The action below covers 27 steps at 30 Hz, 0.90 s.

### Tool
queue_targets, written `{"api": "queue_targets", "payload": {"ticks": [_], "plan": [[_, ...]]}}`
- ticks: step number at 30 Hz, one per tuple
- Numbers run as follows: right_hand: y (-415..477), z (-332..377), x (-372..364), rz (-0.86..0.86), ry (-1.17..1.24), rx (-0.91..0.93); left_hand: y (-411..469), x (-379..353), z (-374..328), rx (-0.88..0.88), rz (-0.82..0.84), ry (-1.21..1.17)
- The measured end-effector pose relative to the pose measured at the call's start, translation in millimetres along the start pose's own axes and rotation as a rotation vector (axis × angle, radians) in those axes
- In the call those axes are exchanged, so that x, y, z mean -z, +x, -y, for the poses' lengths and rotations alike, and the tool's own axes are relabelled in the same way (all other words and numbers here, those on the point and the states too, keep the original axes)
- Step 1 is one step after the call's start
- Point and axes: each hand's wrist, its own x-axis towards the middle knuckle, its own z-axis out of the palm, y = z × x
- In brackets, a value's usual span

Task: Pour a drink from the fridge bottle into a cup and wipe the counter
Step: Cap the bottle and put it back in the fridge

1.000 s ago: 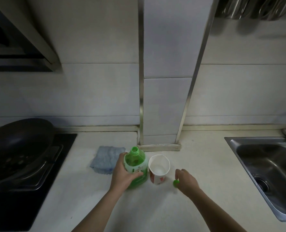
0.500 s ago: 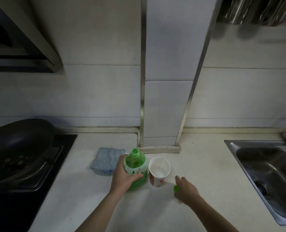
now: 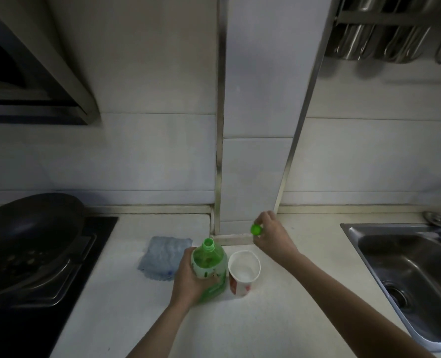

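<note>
- Bottle (image 3: 209, 270), green and uncapped, stands upright on the counter (image 3: 278, 319), with the left hand (image 3: 191, 282) wrapped round its labelled body, fingers curled tight on the plastic.
- Cup (image 3: 240, 285) sits just to the bottle's right, so close that I cannot tell whether they touch. Its inside looks pale, and whether it already holds any drink cannot be read here.
- Right hand (image 3: 271, 236) is lifted near the foot of the tiled pillar, its fingertips pinching the green cap (image 3: 256, 229), behind and to the right of the bottle mouth.
- The step in hand, as I judge it, is dealing with the cap. If it goes back on, bring it straight over the mouth, seat it flat on the threads, then twist while the left hand keeps the bottle from turning.
- If pouring comes first, park the cap on bare counter away from the cup, then tilt the bottle slowly toward the cup's rim.
- The soft bottle wall probably gives under a hard squeeze, so a firm but light grip is safer with the mouth open.
- The light paper cup could tip if the bottle nudges it.
- The blue cloth (image 3: 165, 257) lies just behind and left of the bottle, ready for wiping.
</note>
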Motion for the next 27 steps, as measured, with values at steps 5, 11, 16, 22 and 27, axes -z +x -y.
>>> {"api": "queue_targets", "payload": {"ticks": [5, 11, 16, 22, 27], "plan": [[1, 61, 1, 0.205, -0.101, 0.345, 0, 0, 1, -0.031, 0.009, 0.023], [0, 94, -12, 0.297, -0.405, 0.474, 2, 3, -1, 0.030, 0.038, 0.005], [4, 96, -5, 0.339, -0.369, 0.505, 3, 3, -2, 0.047, 0.049, -0.008], [16, 101, -1, 0.415, -0.288, 0.563, 3, 3, -4, 0.049, 0.047, 0.003], [29, 104, 1, 0.485, -0.382, 0.649, 1, 3, -2, 0.057, 0.045, 0.014]]}}
